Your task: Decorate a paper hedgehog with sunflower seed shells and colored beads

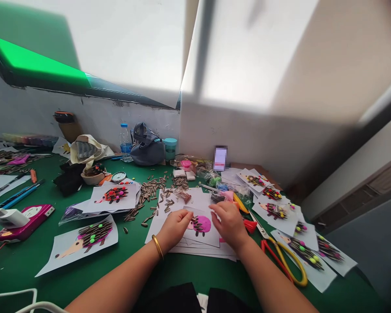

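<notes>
So the purple hedgehog picture [211, 224] sits right between the person's two hands, on top of a little stack of white paper [182, 249]. It's got dark seeds on part of its body, and the rest is plain purple. The left hand [176, 225] is just left of it, thumb and fingers pinched together on what looks like a sunflower seed [194, 219] at the tips. Can't tell if those fingertips actually touch the paper. There's a gold bracelet [157, 247] on that wrist.

The right hand [228, 224] hovers by the picture's right edge, fingers loosely curled with the thumb apart from them, so it's partway open. Can't really tell if there's something tiny in it.

Past the left hand there's a messy pile of sunflower seeds [151, 190], some spilling onto the paper. Further left of that hand lies a seed-covered hedgehog card [91, 238] with green dots, and beyond it a red hedgehog card [114, 195] on top of other sheets.

Just right of the right hand are yellow-handled scissors [304, 278], overlapping a red-handled tool [276, 259], then a whole spread of hedgehog cards [326, 282]. Straight ahead of both hands, a phone [220, 157] leans upright near the wall, all of it on a green tabletop [133, 271].
</notes>
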`<state>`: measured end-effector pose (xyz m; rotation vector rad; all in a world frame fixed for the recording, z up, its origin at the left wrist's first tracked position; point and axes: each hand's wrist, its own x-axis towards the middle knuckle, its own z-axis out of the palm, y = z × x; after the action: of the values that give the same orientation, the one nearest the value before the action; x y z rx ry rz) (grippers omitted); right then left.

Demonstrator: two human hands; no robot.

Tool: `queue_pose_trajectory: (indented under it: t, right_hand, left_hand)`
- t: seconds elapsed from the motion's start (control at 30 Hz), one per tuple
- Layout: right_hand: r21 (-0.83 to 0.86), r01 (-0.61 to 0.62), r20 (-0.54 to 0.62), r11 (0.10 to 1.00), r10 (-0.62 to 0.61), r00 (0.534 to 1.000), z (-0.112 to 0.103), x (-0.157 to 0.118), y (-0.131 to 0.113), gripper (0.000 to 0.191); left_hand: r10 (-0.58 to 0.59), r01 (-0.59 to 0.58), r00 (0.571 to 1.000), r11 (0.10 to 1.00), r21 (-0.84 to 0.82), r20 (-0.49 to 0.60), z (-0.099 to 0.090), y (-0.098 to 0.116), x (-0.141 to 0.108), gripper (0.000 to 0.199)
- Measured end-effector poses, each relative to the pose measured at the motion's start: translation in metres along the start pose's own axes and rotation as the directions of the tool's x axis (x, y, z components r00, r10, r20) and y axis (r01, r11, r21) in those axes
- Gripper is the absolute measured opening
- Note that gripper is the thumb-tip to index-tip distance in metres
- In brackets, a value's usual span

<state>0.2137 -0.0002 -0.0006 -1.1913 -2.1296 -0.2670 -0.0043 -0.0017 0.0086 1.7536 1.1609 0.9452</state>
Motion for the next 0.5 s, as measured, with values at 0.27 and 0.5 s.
queue_pose_trajectory:
  t: [0.27, 0.5]
  right_hand:
    - [0.314, 0.155, -0.055, 0.937, -0.145, 0.988, 0.006, 0.004, -0.043, 0.012]
    - [0.553, -0.063, -0.006, 0.831, 0.079, 0.997, 0.004, 0.004, -0.043, 0.007]
  left_hand:
    - [0.062, -0.063, 0.994, 0.998, 0.016, 0.088, 0.005, 0.0, -0.002, 0.04]
    - [0.107, -0.121, 0.992, 0.967, 0.224, 0.073, 0.002, 0.003, -0.003, 0.041]
